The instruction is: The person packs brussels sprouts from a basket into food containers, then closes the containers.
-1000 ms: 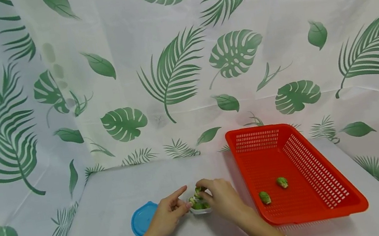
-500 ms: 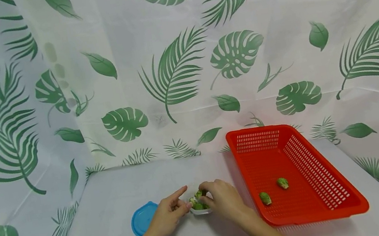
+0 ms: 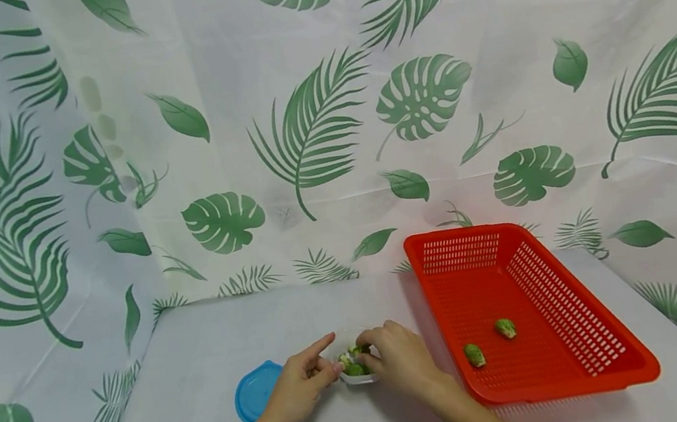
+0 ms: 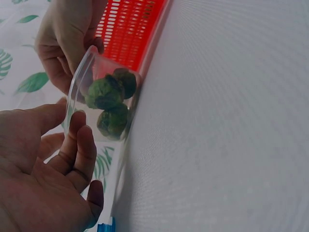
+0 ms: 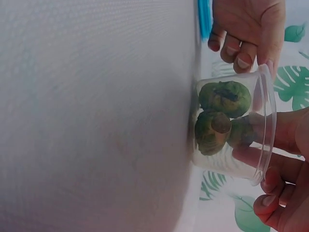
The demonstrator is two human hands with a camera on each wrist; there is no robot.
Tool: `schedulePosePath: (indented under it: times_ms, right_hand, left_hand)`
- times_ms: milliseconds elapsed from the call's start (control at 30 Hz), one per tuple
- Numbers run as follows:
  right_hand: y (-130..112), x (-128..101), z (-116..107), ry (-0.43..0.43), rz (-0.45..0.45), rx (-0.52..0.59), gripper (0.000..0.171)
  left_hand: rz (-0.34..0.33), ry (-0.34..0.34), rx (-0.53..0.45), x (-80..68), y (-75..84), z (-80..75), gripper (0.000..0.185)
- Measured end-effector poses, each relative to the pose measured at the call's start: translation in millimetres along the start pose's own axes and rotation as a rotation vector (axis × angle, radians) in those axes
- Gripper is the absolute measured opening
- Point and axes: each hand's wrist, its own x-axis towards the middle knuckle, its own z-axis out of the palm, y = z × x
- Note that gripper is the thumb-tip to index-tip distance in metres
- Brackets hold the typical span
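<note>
A round blue plastic lid (image 3: 257, 392) lies at nine o'clock on the white table (image 3: 201, 353); white leaf-printed cloth (image 3: 311, 126) hangs at twelve.

Bright, even, diffuse light, soft faint shadows under the red basket (image 3: 528, 299) — head view sharp, slight wide-angle bowing at edges, wrist views softer, near skin blurred.

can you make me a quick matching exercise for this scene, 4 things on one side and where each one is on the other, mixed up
Things:
1. blue lid
2. red basket
3. clear cup
4. two loose sprouts

Places:
A. between the two hands, with green sprouts inside
B. lying on the basket floor
C. flat on the table, left of the left hand
D. on the table, right of the right hand

Pairs: 1-C, 2-D, 3-A, 4-B
</note>
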Motion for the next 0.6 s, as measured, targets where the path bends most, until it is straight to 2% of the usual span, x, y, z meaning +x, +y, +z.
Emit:
schedulePosePath:
  times_ms: [600]
  right_hand:
    - [1.3, -0.4, 1.7, 0.005, 0.001, -0.013, 0.011]
  left_hand:
    - [0.004, -0.001, -0.002, 0.4, -0.5, 0.3, 0.064]
